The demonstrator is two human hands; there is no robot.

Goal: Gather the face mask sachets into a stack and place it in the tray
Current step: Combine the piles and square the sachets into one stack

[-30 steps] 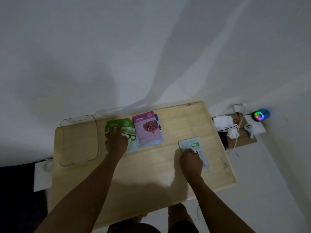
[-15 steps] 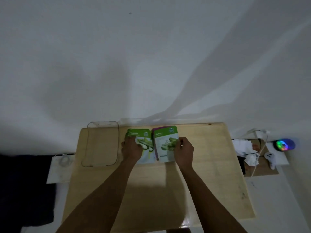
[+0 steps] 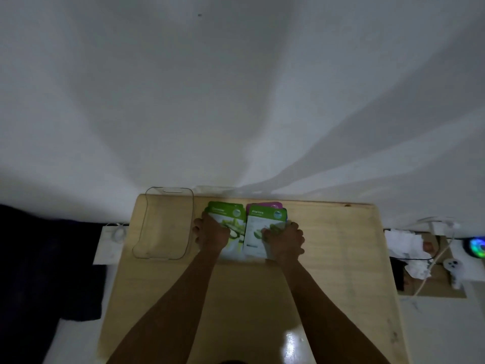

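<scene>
- Wooden table (image 3: 328,258) stands against a white wall, with a clear tray (image 3: 147,248) at its far left
- left hand (image 3: 214,233) lies palm-down, fingers spread, on the cucumber sachet (image 3: 228,212), just right of the tray
- right hand (image 3: 284,240) presses flat on the aloe vera sachet (image 3: 265,219), which covers a purple sachet (image 3: 273,205)
- both piles touch side by side

Tray (image 3: 147,233): on the desk (image 3: 328,258) at its far left corner, empty.
Cucumber sachet (image 3: 231,215): just right of the tray, near the far edge, under the left hand (image 3: 214,232).
Aloe vera sachet (image 3: 262,219): touching the cucumber sachet's right side, atop another sachet (image 3: 270,205), under the right hand (image 3: 283,239).
</scene>
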